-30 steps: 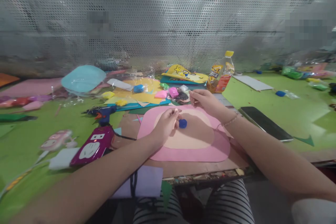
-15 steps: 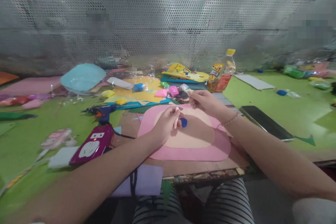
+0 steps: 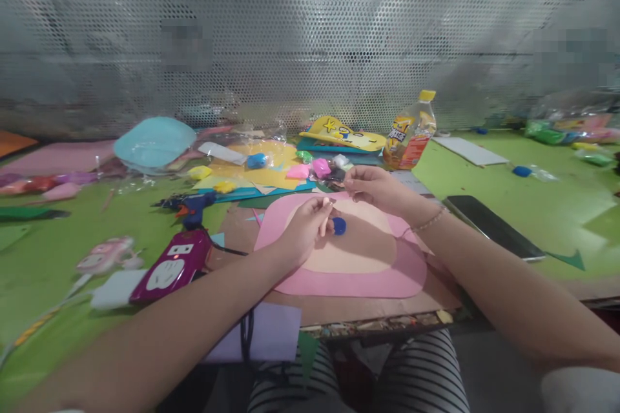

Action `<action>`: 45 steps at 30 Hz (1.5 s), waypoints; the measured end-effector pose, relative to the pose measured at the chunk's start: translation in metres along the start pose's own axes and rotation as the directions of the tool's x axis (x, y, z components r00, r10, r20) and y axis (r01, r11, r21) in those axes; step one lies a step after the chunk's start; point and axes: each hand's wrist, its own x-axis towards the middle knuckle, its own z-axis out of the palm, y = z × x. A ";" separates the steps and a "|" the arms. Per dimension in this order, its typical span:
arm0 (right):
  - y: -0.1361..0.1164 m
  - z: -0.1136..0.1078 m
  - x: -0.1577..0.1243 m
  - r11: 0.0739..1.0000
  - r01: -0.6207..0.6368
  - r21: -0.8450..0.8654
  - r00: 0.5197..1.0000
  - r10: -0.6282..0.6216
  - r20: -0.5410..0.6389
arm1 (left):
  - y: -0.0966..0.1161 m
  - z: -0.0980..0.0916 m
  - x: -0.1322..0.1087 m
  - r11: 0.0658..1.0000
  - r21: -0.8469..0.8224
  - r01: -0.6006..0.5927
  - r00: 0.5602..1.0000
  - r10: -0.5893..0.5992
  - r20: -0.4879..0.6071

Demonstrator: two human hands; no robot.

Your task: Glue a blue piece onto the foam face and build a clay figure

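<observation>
My left hand [image 3: 312, 222] is over the middle of a layered foam sheet, thumb and forefinger pinched together on something too small to make out. A small round blue lump [image 3: 340, 226], like modelling clay, shows right beside its curled lower fingers; I cannot tell whether it is held there or lies on the sheet. Farther up and to the right, my right hand [image 3: 372, 187] has its fingertips pinched together, and what is between them is hidden. Beneath both hands lie a cream rounded panel [image 3: 356, 258] and the larger pink sheet [image 3: 349, 285] under it.
At left are a glue gun [image 3: 196, 206], a purple device [image 3: 172, 264] and a pink case [image 3: 106, 255]. Behind the sheet stand wrapped clay lumps [image 3: 321, 168], a yellow cutout [image 3: 339, 135] and a bottle [image 3: 411, 132]. A phone [image 3: 494, 226] lies at right. A perforated metal screen [image 3: 310, 32] rises behind.
My right hand has shifted very slightly to the left, its fingers still pinched. My left hand and the blue lump stay nearly in place.
</observation>
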 end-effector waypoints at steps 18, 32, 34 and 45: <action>0.009 0.028 -0.006 0.665 0.136 -0.735 0.960 -0.273 -0.069 | 0.000 0.003 0.002 0.997 -0.047 -0.053 0.995 0.057 0.086; 0.015 0.032 -0.005 0.552 0.144 -0.821 0.943 -0.328 -0.055 | -0.005 0.000 0.004 0.997 0.002 -0.082 0.985 0.080 0.152; 0.015 0.032 -0.005 0.549 0.148 -0.823 0.945 -0.324 -0.046 | -0.005 0.000 0.003 0.997 0.007 -0.082 0.984 0.080 0.156; 0.013 0.033 -0.006 0.523 0.140 -0.841 0.951 -0.307 -0.033 | -0.005 0.000 0.003 0.997 -0.008 -0.072 0.984 0.073 0.165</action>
